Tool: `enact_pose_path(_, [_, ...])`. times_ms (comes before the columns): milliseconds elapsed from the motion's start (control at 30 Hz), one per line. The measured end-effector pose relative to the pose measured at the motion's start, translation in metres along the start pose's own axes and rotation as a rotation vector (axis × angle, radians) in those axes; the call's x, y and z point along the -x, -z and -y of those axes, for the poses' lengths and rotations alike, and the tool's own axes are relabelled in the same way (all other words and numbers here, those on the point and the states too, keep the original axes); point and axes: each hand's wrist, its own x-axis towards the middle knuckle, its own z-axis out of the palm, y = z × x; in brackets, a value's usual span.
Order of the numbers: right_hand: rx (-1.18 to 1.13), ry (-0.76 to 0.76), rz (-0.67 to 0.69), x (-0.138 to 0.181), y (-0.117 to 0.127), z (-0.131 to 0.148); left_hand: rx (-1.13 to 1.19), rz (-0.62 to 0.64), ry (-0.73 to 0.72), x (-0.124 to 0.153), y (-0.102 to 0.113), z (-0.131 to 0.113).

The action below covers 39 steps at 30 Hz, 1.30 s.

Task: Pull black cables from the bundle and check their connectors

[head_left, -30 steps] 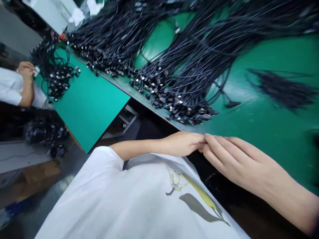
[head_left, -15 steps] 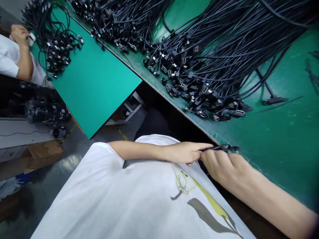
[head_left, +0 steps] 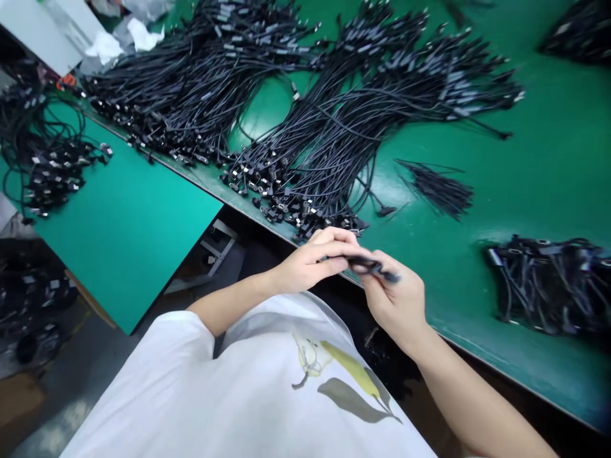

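Dark cable [head_left: 377,267], bunched and blurred, spans the gap between the two hands, at the worktop [head_left: 539,165] edge. Left hand [head_left: 305,262]: fingers [head_left: 329,250] clamped on its left end. Right hand [head_left: 398,296]: fingers and thumb clamped on the other end, a kinked bit poking out past them. Just beyond the left fingers, a heap of connectors [head_left: 308,213], ends of a long fan of black cables [head_left: 344,143] running away up the worktop. Beyond the right fingers, apart from that fan, a small sheaf of thin black strips [head_left: 443,189]. Well right of the fingers, a row of folded cables [head_left: 548,286]. Farther off, left of the fingers, a second cable pile [head_left: 176,89]; past it, a bright green board [head_left: 143,229] with tangled cables [head_left: 52,172] at its far end.
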Motion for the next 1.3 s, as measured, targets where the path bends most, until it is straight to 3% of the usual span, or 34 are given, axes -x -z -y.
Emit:
enact_pose_path(167, [0.217, 0.033, -0.083, -0.008, 0.017, -0.007, -0.138, 0.153, 0.009, 0.000, -0.009, 0.006])
enact_pose_path(233, [0.325, 0.117, -0.079, -0.008, 0.018, 0.000, -0.032, 0.112, 0.122, -0.006, -0.011, 0.013])
enact_pose_path(333, [0.328, 0.191, 0.043, -0.003, 0.011, 0.005, 0.294, -0.035, 0.233, -0.016, -0.004, 0.013])
enact_pose_path(400, [0.272, 0.170, 0.101, 0.001, 0.006, 0.001, 0.397, -0.014, 0.194, -0.018, 0.003, 0.006])
enact_pose_path(467, [0.282, 0.111, 0.104, 0.002, 0.003, -0.008, 0.350, 0.019, 0.133, -0.016, 0.003, -0.001])
enact_pose_path(533, [0.388, 0.055, 0.068, 0.002, 0.003, -0.017, 0.261, -0.107, 0.129, -0.013, -0.002, -0.002])
enact_pose_path(600, [0.525, 0.049, 0.021, 0.000, 0.004, -0.022, 0.276, -0.303, 0.205, -0.012, -0.011, 0.003])
enact_pose_path(633, [0.585, 0.067, 0.001, -0.001, 0.005, -0.022, 0.329, -0.341, 0.260, -0.012, -0.016, 0.007])
enact_pose_path(667, [0.634, 0.095, -0.012, -0.002, 0.006, -0.021, 0.405, -0.322, 0.318, -0.012, -0.020, 0.011])
enact_pose_path(800, [0.713, 0.219, -0.056, -0.007, 0.011, -0.015, 0.639, -0.033, 0.479, -0.014, -0.034, 0.013])
enact_pose_path(900, [0.668, 0.198, -0.107, -0.009, 0.017, -0.012, 0.487, -0.037, 0.377, -0.016, -0.039, 0.006])
enact_pose_path(1000, [0.493, 0.034, -0.116, -0.008, 0.021, -0.015, 0.200, -0.102, 0.203, -0.021, -0.042, 0.003])
enact_pose_path(1100, [0.272, -0.157, -0.127, -0.001, 0.021, -0.022, -0.055, -0.140, 0.122, -0.026, -0.048, 0.008])
enact_pose_path(1233, [0.074, -0.372, -0.174, 0.013, 0.017, -0.030, -0.332, -0.060, 0.033, -0.032, -0.055, 0.018])
enact_pose_path(1300, [-0.186, -0.490, -0.184, 0.022, 0.014, -0.033, -0.399, -0.014, 0.005, -0.034, -0.058, 0.020])
